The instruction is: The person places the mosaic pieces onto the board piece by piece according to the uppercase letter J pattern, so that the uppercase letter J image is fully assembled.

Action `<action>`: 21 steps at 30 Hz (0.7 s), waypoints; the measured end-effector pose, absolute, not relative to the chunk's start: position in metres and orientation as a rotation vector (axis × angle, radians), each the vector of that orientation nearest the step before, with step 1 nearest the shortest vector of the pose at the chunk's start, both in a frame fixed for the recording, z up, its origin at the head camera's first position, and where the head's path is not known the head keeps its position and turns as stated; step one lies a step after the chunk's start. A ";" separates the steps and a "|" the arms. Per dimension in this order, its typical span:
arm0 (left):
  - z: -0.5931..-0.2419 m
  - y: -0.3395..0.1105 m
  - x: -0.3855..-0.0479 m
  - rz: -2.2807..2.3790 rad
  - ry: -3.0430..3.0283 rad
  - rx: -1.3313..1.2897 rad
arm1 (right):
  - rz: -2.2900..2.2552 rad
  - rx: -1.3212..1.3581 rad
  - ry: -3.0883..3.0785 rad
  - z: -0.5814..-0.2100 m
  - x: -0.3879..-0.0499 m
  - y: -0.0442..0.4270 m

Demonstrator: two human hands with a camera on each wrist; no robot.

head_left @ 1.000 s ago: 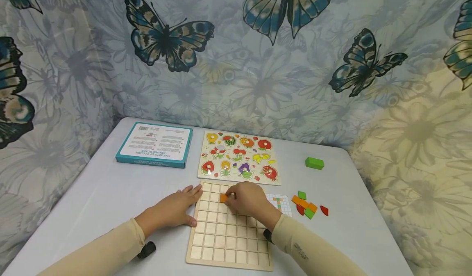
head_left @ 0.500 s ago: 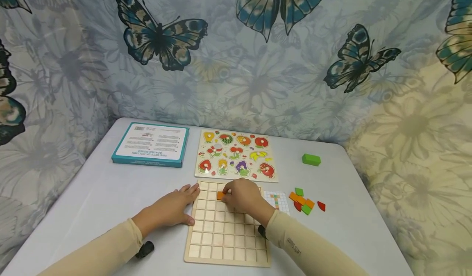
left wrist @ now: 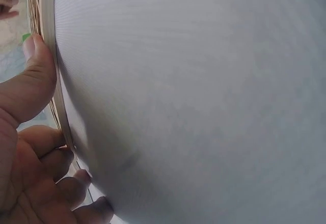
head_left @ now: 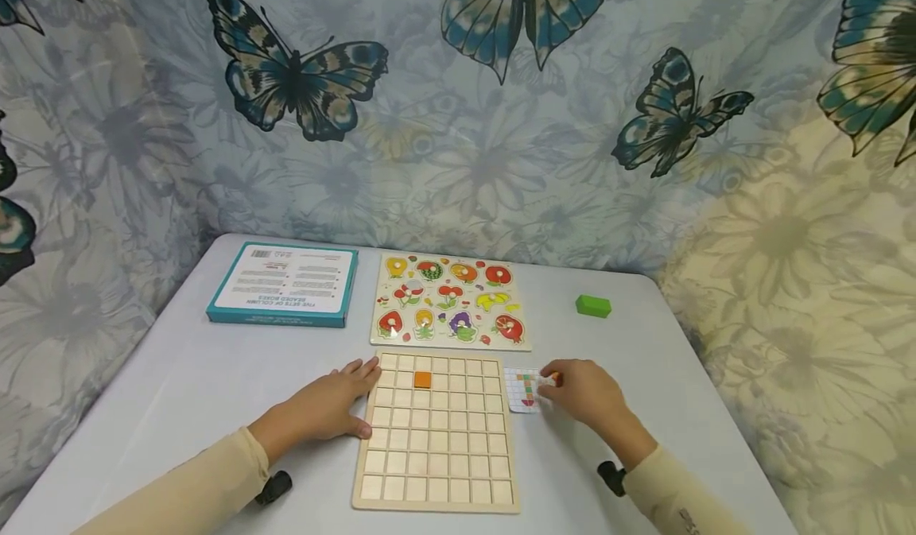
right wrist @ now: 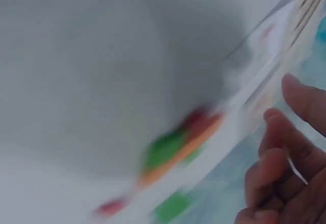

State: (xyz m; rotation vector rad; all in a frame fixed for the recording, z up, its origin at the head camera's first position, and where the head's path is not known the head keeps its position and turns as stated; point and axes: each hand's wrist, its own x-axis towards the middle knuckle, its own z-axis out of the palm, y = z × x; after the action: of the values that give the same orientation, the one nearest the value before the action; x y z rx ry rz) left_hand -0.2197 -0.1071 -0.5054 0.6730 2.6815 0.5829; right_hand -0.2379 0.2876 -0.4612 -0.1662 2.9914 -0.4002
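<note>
A wooden grid board lies on the table with an orange square tile in a cell of its upper part. My left hand rests against the board's left edge, thumb and fingers spread; the left wrist view shows the thumb on the rim. My right hand hovers over the right end of a small pattern card. In the right wrist view, its thumb and fingers are apart with nothing between them. Loose green, orange and red pieces lie nearby, blurred there and mostly hidden behind the hand in the head view.
Behind the board lies a fruit puzzle. A teal-edged flat box is at the back left, and a green block at the back right. A patterned cloth wall closes off the table's far side.
My right hand has let go of the orange tile, which stays in its cell, and has moved right to the card and loose pieces. The left hand keeps its place on the board's edge.
</note>
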 end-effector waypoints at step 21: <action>-0.506 -0.109 -0.219 0.587 2.688 0.656 | -0.297 0.050 2.936 -0.478 -0.245 0.382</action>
State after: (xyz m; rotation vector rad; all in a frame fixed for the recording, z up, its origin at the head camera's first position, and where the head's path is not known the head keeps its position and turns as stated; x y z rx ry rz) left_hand -0.2191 -0.1093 -0.5062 0.6562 2.6878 0.5872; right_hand -0.2449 0.3818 -0.4780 0.0503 2.9363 -0.2974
